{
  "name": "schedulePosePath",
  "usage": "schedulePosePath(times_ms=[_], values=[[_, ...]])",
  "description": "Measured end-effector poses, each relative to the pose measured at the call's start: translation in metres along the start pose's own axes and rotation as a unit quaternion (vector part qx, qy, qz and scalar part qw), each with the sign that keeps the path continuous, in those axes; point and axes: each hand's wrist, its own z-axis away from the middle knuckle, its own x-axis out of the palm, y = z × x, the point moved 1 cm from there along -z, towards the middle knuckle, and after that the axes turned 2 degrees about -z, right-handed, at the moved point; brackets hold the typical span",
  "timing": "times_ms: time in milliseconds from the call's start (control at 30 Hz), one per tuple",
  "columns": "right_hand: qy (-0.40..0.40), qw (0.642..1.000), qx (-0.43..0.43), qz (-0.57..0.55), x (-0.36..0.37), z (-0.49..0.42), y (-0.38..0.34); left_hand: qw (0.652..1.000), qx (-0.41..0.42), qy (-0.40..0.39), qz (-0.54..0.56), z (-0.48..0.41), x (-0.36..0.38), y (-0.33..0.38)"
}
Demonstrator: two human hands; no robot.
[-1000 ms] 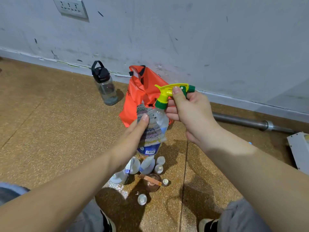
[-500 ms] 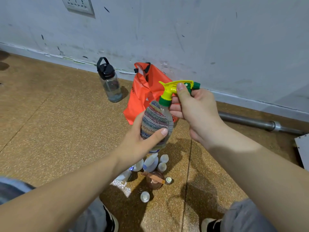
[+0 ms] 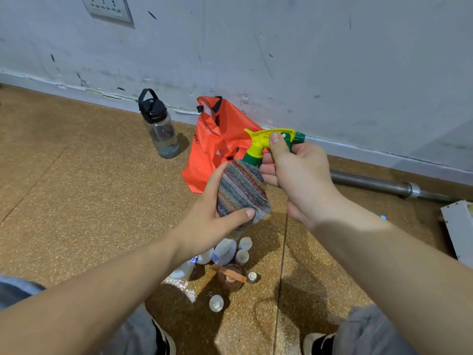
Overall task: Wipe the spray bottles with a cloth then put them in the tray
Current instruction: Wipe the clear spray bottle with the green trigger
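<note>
Above a speckled brown floor [image 3: 76,188], a yellow-and-green-headed plastic spray bottle [image 3: 258,147] is pinched by the right grip [image 3: 299,178], its body wrapped in striped terry cloth [image 3: 242,190] clasped by the left grip [image 3: 204,226].

Grey-white painted wall [image 3: 281,47], scuffed, dark marks all over. Socket plate [image 3: 107,7] top left, cut by the frame edge. Pale skirting strip [image 3: 76,87] along the wall base, paint chipped. Floor [image 3: 76,188] is a tan speckled sheet with a straight seam [image 3: 281,252] running toward the wall. Steel bar [image 3: 371,184] lies along the skirting at right. Clear water bottle [image 3: 160,129] with a black lid stands near the wall, orange bag [image 3: 212,149] beside it. White panel [image 3: 458,226] at right edge.
</note>
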Motion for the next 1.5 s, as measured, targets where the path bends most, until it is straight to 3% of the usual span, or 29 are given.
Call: schedulePosePath(times_ms=[100, 167, 200, 267, 300, 433, 533, 600, 700, 767, 833, 900, 1000, 1067, 1200, 1367, 1433, 1500], values=[[0.011, 1.0, 0.004, 0.001, -0.005, 0.0, 0.002, 0.995, -0.035, -0.052, 0.083, -0.003, 0.004, -0.001], [0.01, 1.0, 0.005, 0.008, -0.007, 0.0, 0.002, 0.996, -0.021, -0.074, 0.033, -0.002, 0.004, -0.004], [0.013, 1.0, 0.006, 0.006, -0.008, -0.001, 0.001, 0.996, -0.001, -0.077, -0.045, -0.001, 0.004, -0.006], [0.026, 1.0, 0.01, -0.014, -0.011, -0.005, -0.004, 0.979, 0.031, -0.048, -0.197, 0.001, 0.007, -0.012], [0.039, 0.999, 0.014, -0.024, -0.013, -0.008, -0.007, 0.975, 0.031, -0.032, -0.218, 0.002, 0.009, -0.014], [0.069, 0.996, 0.024, -0.058, -0.02, -0.016, -0.014, 0.979, 0.033, 0.011, -0.199, 0.0, 0.026, -0.002], [0.053, 0.997, 0.03, -0.052, -0.019, -0.012, -0.011, 0.964, 0.108, 0.068, -0.233, -0.005, 0.027, 0.018], [0.035, 0.998, 0.035, -0.044, -0.018, -0.009, -0.01, 0.97, 0.114, 0.067, -0.206, -0.009, 0.02, 0.019], [0.032, 0.998, 0.029, -0.049, -0.019, -0.008, -0.011, 0.999, 0.031, -0.013, -0.028, -0.008, 0.009, 0.006], [0.041, 0.998, 0.022, -0.043, -0.02, -0.009, -0.01, 0.997, -0.029, -0.044, 0.06, 0.0, 0.017, 0.003], [0.038, 0.999, 0.016, -0.028, -0.021, -0.011, -0.007, 0.998, -0.036, 0.002, 0.048, 0.002, 0.024, 0.007], [0.021, 1.0, 0.011, -0.009, -0.022, -0.008, -0.002, 0.998, 0.022, 0.056, 0.015, -0.003, 0.025, 0.022], [-0.027, 0.999, -0.007, 0.031, -0.018, 0.005, 0.006, 0.989, 0.098, 0.075, -0.078, -0.013, 0.016, 0.039], [-0.048, 0.998, -0.017, 0.046, -0.015, 0.012, 0.009, 0.985, 0.107, 0.072, -0.119, -0.016, 0.008, 0.045], [-0.049, 0.998, -0.028, 0.029, -0.016, 0.012, 0.009, 0.994, 0.105, 0.004, -0.036, -0.011, 0.004, 0.031], [-0.061, 0.996, -0.038, 0.051, -0.021, 0.006, 0.008, 0.993, -0.034, 0.014, 0.116, -0.008, 0.007, 0.027], [-0.083, 0.995, -0.039, 0.048, -0.021, 0.008, 0.006, 0.998, 0.06, 0.035, -0.005, -0.007, 0.009, 0.037], [-0.121, 0.991, -0.045, 0.033, -0.021, 0.012, 0.005, 0.976, 0.158, 0.057, -0.142, -0.007, 0.008, 0.043]])
